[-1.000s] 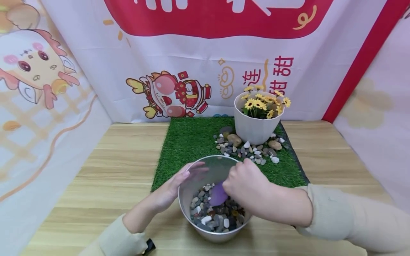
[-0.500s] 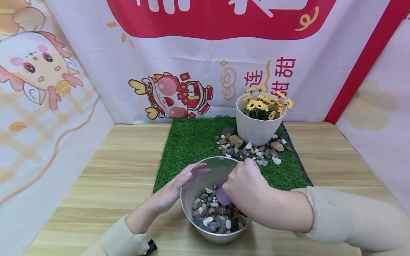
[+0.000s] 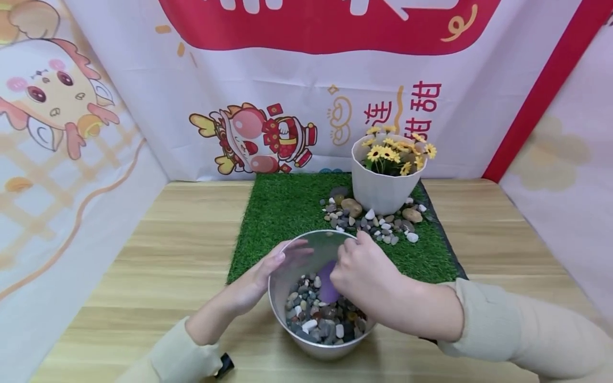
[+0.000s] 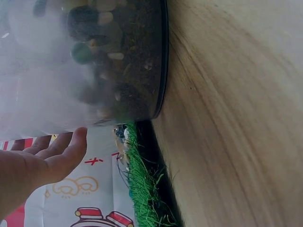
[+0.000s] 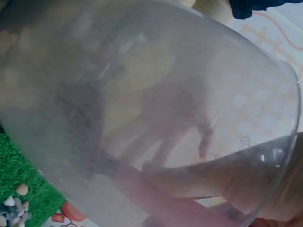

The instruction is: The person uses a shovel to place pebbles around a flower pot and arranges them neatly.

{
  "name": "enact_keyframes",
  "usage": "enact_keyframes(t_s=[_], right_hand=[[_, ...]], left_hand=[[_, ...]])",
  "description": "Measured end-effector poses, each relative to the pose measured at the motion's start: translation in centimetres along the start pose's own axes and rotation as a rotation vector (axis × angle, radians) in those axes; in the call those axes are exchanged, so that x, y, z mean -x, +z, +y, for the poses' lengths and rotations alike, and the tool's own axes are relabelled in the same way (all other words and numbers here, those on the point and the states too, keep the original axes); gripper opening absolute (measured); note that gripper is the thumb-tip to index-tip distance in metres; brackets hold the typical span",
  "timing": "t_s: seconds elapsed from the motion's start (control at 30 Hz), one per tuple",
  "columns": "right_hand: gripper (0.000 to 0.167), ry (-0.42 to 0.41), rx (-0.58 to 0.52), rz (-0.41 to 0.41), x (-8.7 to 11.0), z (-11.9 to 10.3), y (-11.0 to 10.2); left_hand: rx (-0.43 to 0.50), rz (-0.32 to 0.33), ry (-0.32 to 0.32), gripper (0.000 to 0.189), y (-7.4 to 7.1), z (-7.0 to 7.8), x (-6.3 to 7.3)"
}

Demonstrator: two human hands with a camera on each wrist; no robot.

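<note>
A clear, round, bucket-like container stands at the front of the table, with mixed pebbles in its lower part. Through its wall in the left wrist view, dark soil-like material shows at the bottom. My left hand rests against the container's left outer side, fingers extended along the wall. My right hand reaches in over the right rim and grips a purple scoop. The scoop's blade is down at the pebbles, and my curled fingers hide its handle. In the right wrist view, the container wall blurs the hand behind it.
Behind the container lies a green turf mat. A white pot with yellow flowers stands on it, with loose stones around its base. A printed cloth hangs at the back of the wooden table.
The scoop dips and swings right among the pebbles, then rises a little, showing more of its blade. My right hand tilts with it. The left hand keeps its place on the container.
</note>
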State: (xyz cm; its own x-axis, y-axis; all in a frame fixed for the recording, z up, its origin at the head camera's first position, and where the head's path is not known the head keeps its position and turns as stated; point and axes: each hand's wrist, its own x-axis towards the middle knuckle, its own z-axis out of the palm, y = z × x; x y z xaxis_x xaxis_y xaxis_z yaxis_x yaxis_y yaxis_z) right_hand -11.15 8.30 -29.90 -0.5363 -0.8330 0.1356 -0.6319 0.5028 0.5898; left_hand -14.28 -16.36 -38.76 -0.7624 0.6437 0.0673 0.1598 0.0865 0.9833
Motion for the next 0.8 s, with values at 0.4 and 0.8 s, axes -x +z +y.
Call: enact_keyframes(t_s=[0.4, 0.8], right_hand=[[0.016, 0.025, -0.173, 0.004, -0.1, 0.9, 0.7], [0.012, 0.048, -0.392, 0.249, 1.5, 2.2, 2.1]], left_hand=[[-0.003, 0.005, -0.006, 0.061, -0.3, 0.1, 0.1], [0.017, -0.021, -0.004, 0.059, -0.2, 0.1, 0.0]])
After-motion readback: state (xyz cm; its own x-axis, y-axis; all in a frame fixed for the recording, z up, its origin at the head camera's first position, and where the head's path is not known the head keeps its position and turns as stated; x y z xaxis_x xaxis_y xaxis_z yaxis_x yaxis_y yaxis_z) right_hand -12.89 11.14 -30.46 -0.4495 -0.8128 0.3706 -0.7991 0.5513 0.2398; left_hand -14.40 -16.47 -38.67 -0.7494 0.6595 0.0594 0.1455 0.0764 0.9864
